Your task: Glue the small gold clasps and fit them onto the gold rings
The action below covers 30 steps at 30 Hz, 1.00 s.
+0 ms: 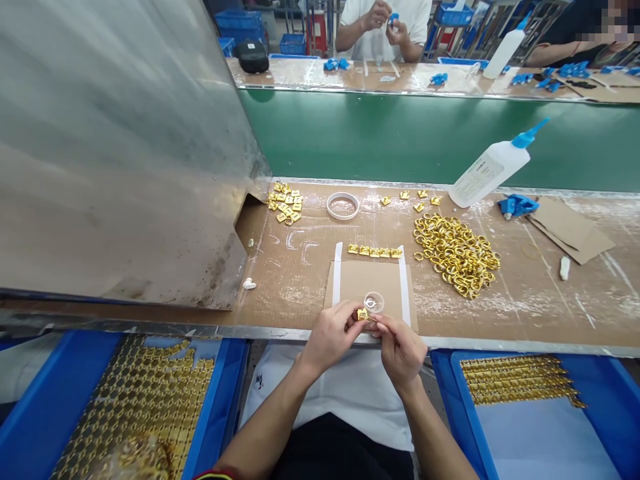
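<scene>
My left hand pinches a small square gold piece between thumb and fingertips. Close beside it, my right hand is closed on a thin stick-like tool, its tip pointing at the gold piece. Just beyond my fingers a small clear round dish sits on a cardboard pad with white tape strips along its sides. A row of square gold pieces lines the pad's far edge. To the right of the pad lies a heap of gold rings.
A metal housing blocks the left. More gold pieces, a white tape ring and a tilted white bottle stand farther back. Blue trays with gold parts flank my lap. Across the green belt, another person works.
</scene>
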{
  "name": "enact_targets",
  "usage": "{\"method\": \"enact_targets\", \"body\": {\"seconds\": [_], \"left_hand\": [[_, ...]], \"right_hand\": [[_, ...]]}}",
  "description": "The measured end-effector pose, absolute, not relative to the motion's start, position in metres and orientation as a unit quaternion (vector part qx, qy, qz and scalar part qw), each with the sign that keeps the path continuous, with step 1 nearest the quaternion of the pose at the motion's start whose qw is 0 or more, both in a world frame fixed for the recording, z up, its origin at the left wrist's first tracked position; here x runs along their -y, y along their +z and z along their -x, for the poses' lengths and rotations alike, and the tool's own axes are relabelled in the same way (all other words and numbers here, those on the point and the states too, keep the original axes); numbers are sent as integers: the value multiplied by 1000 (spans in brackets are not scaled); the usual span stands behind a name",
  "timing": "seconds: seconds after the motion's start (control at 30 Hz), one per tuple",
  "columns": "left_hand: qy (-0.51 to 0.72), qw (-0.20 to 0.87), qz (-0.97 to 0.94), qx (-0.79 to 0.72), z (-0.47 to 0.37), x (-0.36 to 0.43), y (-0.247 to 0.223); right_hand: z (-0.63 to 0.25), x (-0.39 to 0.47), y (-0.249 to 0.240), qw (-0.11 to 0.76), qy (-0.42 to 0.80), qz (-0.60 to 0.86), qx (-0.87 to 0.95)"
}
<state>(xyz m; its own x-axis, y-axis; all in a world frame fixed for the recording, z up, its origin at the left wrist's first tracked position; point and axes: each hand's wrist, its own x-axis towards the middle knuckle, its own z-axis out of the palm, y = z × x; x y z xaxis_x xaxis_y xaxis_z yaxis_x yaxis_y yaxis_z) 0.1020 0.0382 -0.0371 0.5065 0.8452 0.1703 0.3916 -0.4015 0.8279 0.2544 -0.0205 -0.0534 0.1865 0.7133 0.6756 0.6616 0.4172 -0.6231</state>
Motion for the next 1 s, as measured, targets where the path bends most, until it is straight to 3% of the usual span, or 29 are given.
{"method": "enact_targets", "body": {"seconds": [1.0], "left_hand": [[324, 394, -759, -404, -104, -39, -38]], "right_hand": [[-253, 20, -57, 571, 32, 521, 633]]}}
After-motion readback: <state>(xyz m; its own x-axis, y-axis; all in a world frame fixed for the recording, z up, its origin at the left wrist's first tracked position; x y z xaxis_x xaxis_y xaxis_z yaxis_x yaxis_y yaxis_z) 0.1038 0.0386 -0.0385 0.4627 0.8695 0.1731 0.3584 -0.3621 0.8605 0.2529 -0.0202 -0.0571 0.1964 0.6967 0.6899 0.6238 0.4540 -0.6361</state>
